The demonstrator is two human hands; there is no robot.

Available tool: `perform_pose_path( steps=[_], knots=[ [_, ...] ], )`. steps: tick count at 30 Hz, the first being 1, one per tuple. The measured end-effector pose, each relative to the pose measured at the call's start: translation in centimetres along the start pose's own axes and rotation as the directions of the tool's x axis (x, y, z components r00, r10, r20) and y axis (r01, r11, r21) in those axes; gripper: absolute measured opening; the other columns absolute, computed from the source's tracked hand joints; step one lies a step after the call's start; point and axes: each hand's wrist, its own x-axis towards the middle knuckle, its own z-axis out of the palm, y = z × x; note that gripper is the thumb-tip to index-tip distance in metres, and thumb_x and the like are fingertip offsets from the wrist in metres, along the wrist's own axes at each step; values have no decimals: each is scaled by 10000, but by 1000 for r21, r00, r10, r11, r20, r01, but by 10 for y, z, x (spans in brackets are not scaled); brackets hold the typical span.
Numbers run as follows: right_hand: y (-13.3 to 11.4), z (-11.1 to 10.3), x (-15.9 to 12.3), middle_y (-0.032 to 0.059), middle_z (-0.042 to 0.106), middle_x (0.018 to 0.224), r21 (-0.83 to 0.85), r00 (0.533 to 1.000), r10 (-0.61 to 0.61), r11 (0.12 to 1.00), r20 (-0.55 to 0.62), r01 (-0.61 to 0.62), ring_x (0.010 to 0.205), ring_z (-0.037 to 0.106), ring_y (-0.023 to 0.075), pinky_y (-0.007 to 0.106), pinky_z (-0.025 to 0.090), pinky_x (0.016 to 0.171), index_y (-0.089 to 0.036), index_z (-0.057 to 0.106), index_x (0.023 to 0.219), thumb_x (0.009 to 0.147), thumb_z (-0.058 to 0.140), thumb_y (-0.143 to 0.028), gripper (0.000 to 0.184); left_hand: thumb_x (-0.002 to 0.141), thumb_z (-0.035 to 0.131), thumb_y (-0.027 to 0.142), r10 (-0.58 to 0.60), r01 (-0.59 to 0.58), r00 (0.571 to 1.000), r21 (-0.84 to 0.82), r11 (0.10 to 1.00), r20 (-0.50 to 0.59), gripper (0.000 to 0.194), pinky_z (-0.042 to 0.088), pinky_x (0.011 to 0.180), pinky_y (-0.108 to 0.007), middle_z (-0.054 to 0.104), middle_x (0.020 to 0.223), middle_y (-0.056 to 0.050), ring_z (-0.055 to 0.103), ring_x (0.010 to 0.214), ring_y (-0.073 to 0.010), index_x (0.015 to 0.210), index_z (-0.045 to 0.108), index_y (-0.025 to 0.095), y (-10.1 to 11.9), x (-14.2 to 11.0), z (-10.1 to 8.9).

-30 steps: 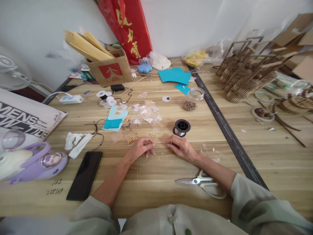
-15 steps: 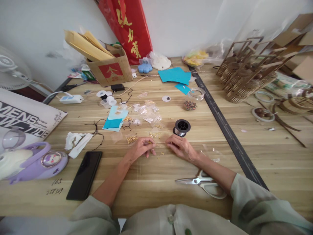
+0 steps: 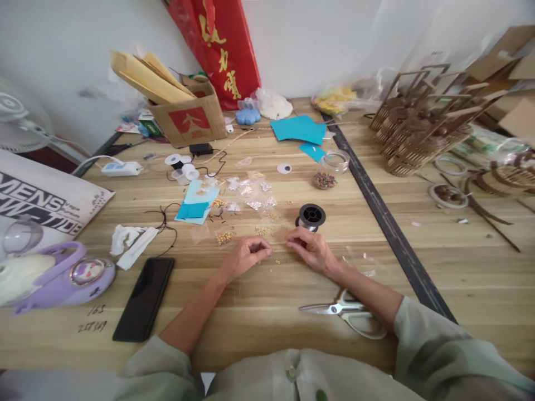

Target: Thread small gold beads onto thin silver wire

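Note:
My left hand is over the middle of the table with thumb and fingers pinched together; what is in the pinch is too small to make out. A short gap to its right, my right hand is also pinched, its fingertips pointing left, and something tiny may be between them. Behind my right hand stands a black spool of thin clear or silvery line. Several small gold rings lie between the hands. Piles of gold beads and more gold pieces lie just beyond my left hand.
White-handled scissors lie beneath my right forearm. A black phone is left of my left forearm. Farther back are small bags of silvery pieces, blue sheets and a clear tub of beads. Woven baskets stand right.
My left hand has turned and its fingers have closed into a pinch near the small rings. My right hand has shifted slightly, fingertips still together.

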Motion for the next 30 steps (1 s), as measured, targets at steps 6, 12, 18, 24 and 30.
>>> perform_pose_path(
  steps=[6,12,18,24,30],
  knots=[
    [-5,0,2,-3,566,651,187,972,236,955,-15,-229,574,485,104,221,383,509,-161,622,843,841,597,-340,181,792,605,280,150,-144,987,102,984,-54,151,417,609,-208,625,916,-59,569,801,-145,720,649,154,4,-2,6],
    [-6,3,2,-32,500,597,359,938,345,878,-18,-316,518,419,82,213,333,458,-169,633,837,790,653,-362,200,794,599,289,111,-114,993,-76,991,-44,173,424,647,-212,626,1094,-71,574,902,-162,686,612,154,8,-4,14],
    [-5,5,3,-32,568,668,596,885,457,688,89,-415,349,362,18,177,240,320,-171,594,874,744,695,-397,279,771,622,344,20,1,998,-329,944,61,225,399,545,-196,665,1049,-76,531,618,-78,692,575,138,6,-4,19],
    [-11,-3,10,-66,535,540,663,860,465,578,212,-476,340,461,40,156,336,333,-161,600,830,703,736,-368,278,761,646,351,44,30,984,-410,911,171,245,430,558,-211,690,991,-102,585,646,-101,701,546,136,-1,-2,22],
    [-17,-13,13,-67,543,516,706,817,514,477,260,-524,391,541,75,166,428,373,-173,589,856,700,744,-370,295,752,658,388,56,14,979,-339,941,197,270,460,596,-231,703,859,-95,591,654,-119,704,586,132,1,-2,27]
  ],
)
